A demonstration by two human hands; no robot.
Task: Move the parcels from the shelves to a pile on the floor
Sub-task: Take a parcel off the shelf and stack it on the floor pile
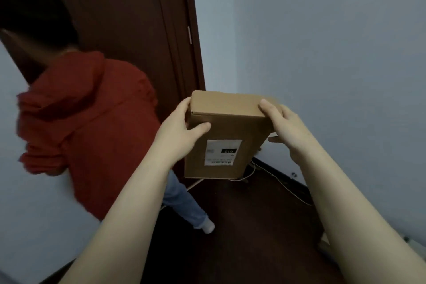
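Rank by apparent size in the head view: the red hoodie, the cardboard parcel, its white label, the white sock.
1. red hoodie
2. cardboard parcel
3. white label
4. white sock
The parcel is nearer the camera, so this is apparent size only.

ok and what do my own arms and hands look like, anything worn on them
The left forearm and right forearm are bare, with no sleeves in view. The left hand and right hand wear no gloves, and no watch, bracelet or ring shows.
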